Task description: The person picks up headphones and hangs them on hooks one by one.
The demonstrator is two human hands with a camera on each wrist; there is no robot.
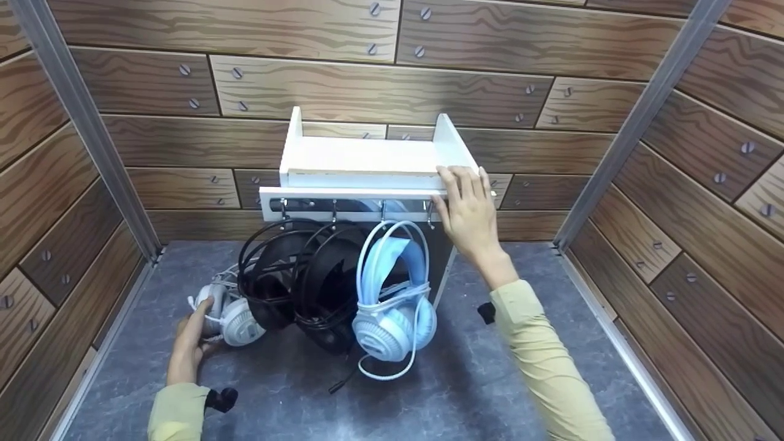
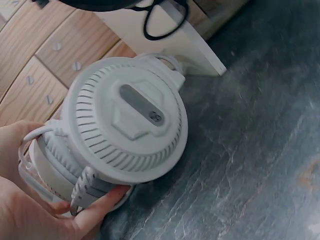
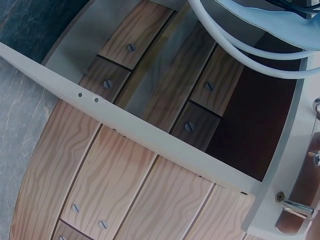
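Observation:
At the left, my left hand (image 1: 195, 327) grips a white headset (image 1: 242, 321) with its cord wound around it. The left wrist view shows a round ear cup (image 2: 127, 120) facing the camera, with fingers and thumb around the padded side. My right hand (image 1: 470, 214) rests on the right end of the white rack (image 1: 355, 153), fingers over its front edge and thumb near the last hook (image 1: 430, 214). From the rack's hooks hang black headphones (image 1: 331, 282) and a light blue headset (image 1: 392, 318). The right wrist view shows the rack's side panel (image 3: 150, 132), without the hand.
The rack stands on a grey marbled surface (image 1: 490, 380). Wood-patterned walls (image 1: 380, 86) with metal corner strips (image 1: 603, 135) enclose the back and both sides. A black cable end (image 1: 337, 387) dangles beneath the hanging headphones.

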